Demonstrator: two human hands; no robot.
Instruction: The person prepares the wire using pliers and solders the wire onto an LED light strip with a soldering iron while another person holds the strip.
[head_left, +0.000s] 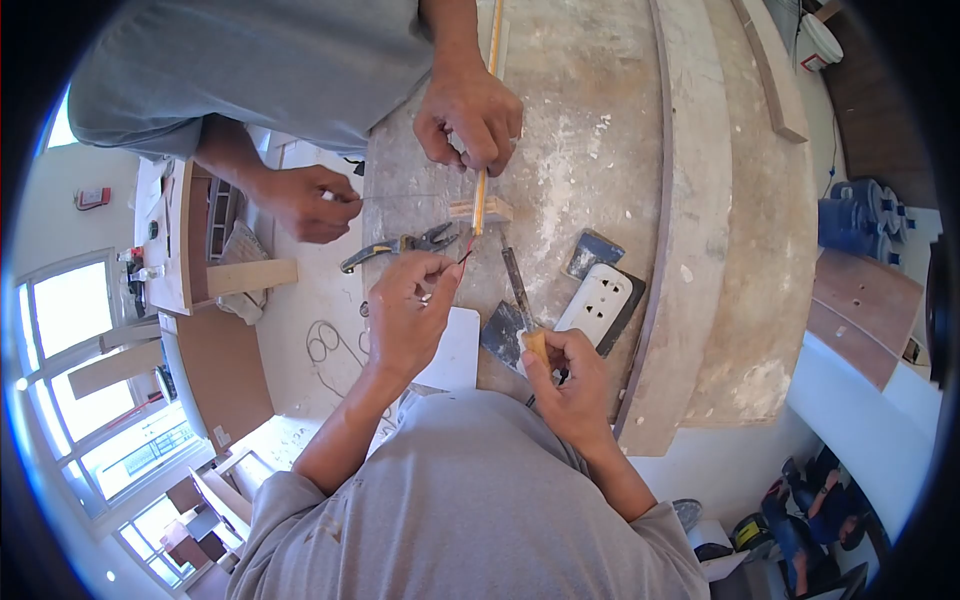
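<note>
My left hand (412,305) pinches thin red and black wires (467,252) at the end of a long yellowish strip (480,195). My right hand (575,385) grips the wooden handle (537,346) of a tool whose dark shaft (515,275) points away towards the strip's end. Across the table, a co-worker's hand (470,118) presses on the strip, and the other hand (312,204) holds a thin wire off to the left. Under the strip lies a small wood block (490,210). Pliers (398,245) rest beside my left hand.
A white socket strip (602,305) and a small dark blue plate (594,254) lie right of the tool. A long board (690,220) runs along the worktable (745,290). Blue water jugs (862,228) stand at the far right; a seated person (825,505) is at lower right.
</note>
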